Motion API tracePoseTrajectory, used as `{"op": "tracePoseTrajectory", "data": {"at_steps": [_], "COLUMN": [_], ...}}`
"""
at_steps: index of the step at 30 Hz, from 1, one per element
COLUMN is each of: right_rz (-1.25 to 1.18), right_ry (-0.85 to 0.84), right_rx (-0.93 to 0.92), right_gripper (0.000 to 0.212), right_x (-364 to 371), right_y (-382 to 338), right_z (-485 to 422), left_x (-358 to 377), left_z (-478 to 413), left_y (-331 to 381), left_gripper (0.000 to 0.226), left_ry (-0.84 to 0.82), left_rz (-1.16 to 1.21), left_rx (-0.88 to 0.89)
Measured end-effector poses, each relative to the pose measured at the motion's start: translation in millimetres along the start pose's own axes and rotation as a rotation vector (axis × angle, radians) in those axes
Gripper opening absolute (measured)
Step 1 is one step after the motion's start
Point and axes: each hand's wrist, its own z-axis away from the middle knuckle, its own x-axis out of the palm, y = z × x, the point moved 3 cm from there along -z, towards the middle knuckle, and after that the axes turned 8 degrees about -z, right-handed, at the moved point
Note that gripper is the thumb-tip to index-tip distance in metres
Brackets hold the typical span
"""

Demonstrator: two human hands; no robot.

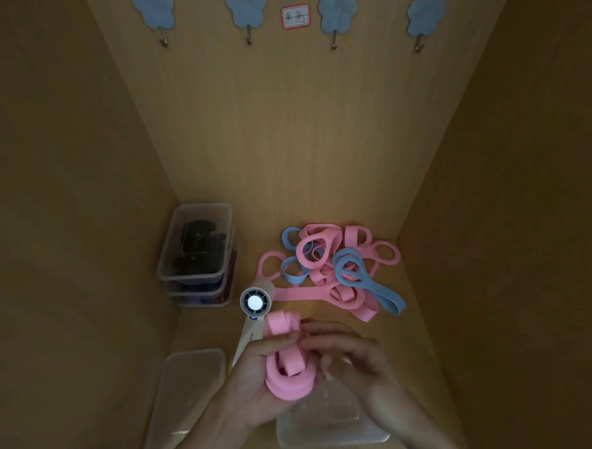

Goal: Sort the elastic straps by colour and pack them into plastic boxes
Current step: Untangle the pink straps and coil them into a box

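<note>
At the far left a clear lid [190, 383] lies flat on the wooden floor of the cubby [316, 328]. Behind it, against the left wall, stands a stack of boxes [203, 206], the top one holding dark straps [197, 250]. Just right of the stack a small white fan [255, 303] lies with its round head pointing away and its handle running down under the left hand [245, 386]. That hand comes in from the bottom edge, palm turned up. Its fingers are cupped under and clamped on a bundle [288, 382] of pink straps, with the thumb laid across the bundle's upper part. The bundle is a loose coil held in the air, with a folded end sticking up near the fan. The right hand [366, 368] reaches in from the lower right, back of the hand up, with its bent fingers [320, 328] resting on the right side of the bundle. Blur hides whether they pinch it, so I cannot tell its grip. Under both hands sits an open clear box [331, 432]. Further back and to the right, a pile [333, 267] of pink and blue straps lies tangled on the floor, well apart from the hands.
</note>
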Motion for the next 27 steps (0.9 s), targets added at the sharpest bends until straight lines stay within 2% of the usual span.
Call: {"op": "tracePoseTrajectory", "data": {"at_steps": [1, 2, 4, 5, 7, 8, 10, 13, 17, 20, 22, 24, 27], "right_rz": [-0.008, 0.086, 0.593, 0.897, 1.313, 1.409, 1.517, 1.422, 1.021, 0.741, 0.611, 0.579, 0.59], "right_ry": [0.036, 0.111, 0.303, 0.333, 0.292, 0.258, 0.228, 0.249, 0.326, 0.385, 0.451, 0.502, 0.481], "right_rx": [0.023, 0.024, -0.039, -0.023, 0.125, 0.198, 0.265, 0.264, 0.142, 0.08, 0.015, -0.047, -0.164], "right_gripper": [0.023, 0.024, 0.029, 0.028, 0.04, 0.047, 0.054, 0.041, 0.012, 0.011, 0.01, 0.013, 0.017], "right_x": [-13.0, -29.7, -72.2, -88.2, -108.3, -113.4, -114.4, -110.9, -107.0, -106.6, -106.2, -105.4, -97.6], "right_y": [7.1, 16.9, 46.6, 63.0, 92.1, 101.1, 102.3, 87.8, 35.9, -14.8, -50.9, -85.3, -136.0], "right_z": [-10.3, -23.1, -54.8, -69.2, -90.2, -96.8, -104.1, -116.1, -133.6, -150.5, -160.5, -167.7, -171.2], "left_x": [-5.1, -13.2, -28.3, -28.7, -32.6, -33.2, -36.3, -36.7, -38.1, -38.6, -36.1, -35.4, -31.7], "left_z": [-0.2, -1.2, -4.8, -3.1, 1.0, 4.7, 11.2, 14.0, 17.2, 16.3, 15.1, 13.2, 11.2], "left_y": [1.4, 2.4, 3.4, 4.0, 3.3, 5.6, 9.4, 14.4, 22.4, 21.7, 20.8, 20.8, 22.3], "left_gripper": [0.021, 0.031, 0.057, 0.06, 0.04, 0.026, 0.018, 0.034, 0.027, 0.029, 0.039, 0.046, 0.054], "left_ry": [0.06, 0.138, 0.187, 0.198, 0.228, 0.283, 0.319, 0.29, 0.391, 0.377, 0.323, 0.269, 0.219], "left_rz": [-0.033, -0.057, -0.029, -0.023, -0.05, -0.081, -0.081, -0.02, -0.046, -0.023, 0.009, 0.028, 0.035], "left_rx": [0.034, 0.081, 0.099, 0.095, 0.091, 0.116, 0.147, 0.114, 0.218, 0.193, 0.145, 0.134, 0.141]}}
